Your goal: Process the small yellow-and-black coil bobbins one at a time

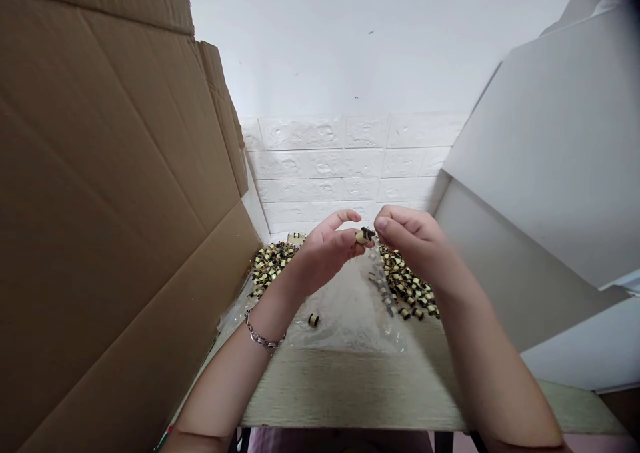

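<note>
Between the thumb and fingers of my left hand (330,249) is a small black and pale-yellow coil part (365,235), held above the bag. My right hand (413,236) is close by on its right, thumb and index finger pinched together at the part's black end; anything between those fingertips is too small to make out. One loose coil part (313,320) lies on the clear plastic bag (345,336) below my left hand. Heaps of similar parts lie on the left (270,263) and on the right (407,286), partly hidden by my hands and forearms.
The wooden table (350,389) has its front edge near my body. A tall cardboard sheet (125,173) stands along the left, and white panels (550,146) stand along the right. Behind the table is a white brick-patterned wall (325,133).
</note>
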Demonstrator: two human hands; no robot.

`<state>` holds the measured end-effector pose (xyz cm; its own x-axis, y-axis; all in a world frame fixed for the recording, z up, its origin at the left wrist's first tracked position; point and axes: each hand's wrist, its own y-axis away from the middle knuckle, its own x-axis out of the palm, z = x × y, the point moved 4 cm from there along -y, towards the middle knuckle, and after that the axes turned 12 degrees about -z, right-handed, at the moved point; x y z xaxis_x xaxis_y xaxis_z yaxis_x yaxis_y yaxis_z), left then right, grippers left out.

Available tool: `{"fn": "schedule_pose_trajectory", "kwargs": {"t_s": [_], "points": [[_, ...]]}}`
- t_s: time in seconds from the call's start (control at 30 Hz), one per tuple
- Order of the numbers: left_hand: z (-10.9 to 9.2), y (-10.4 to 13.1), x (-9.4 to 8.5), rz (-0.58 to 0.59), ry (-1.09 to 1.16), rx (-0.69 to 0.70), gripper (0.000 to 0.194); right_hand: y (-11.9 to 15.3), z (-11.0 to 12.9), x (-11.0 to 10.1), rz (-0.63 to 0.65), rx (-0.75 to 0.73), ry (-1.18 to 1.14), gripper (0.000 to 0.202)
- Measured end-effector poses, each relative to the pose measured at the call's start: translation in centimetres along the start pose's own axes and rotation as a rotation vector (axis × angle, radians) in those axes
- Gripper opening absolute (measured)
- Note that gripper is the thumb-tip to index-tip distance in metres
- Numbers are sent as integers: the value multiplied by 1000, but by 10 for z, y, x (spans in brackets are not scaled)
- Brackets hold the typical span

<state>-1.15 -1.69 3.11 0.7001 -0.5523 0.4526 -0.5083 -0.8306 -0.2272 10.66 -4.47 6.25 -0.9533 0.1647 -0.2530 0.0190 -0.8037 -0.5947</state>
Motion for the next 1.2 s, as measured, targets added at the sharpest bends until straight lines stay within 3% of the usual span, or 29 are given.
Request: {"fn": "schedule_pose_trajectory", "kwargs": {"t_s": [0.23, 0.47, 0.63, 0.8, 0.97, 1.07, 1.2], "points": [[-9, 5, 3, -130, -367, 310, 55, -2, -7, 7, -117, 101, -77, 30], [-14, 10, 1, -389, -772, 654, 33, -2, -11, 11, -123, 136, -97, 32], [-22, 16, 4, -468, -1019, 902, 30, -2, -9, 11, -114, 135, -108, 31], [-24, 20, 7, -523, -1169, 1025, 20, -2, -5, 12, -105, 126, -105, 30], [-29, 27, 12, -550, -1331, 1299, 16, -2, -4, 13, -109, 126, -94, 30], [-28, 27, 13, -578, -1413, 1323, 16, -1, -3, 13, -108, 117, -90, 31], [-27, 25, 12, -594, -1379, 1204, 13, -1, -4, 12, -140, 98, -39, 31]]}}
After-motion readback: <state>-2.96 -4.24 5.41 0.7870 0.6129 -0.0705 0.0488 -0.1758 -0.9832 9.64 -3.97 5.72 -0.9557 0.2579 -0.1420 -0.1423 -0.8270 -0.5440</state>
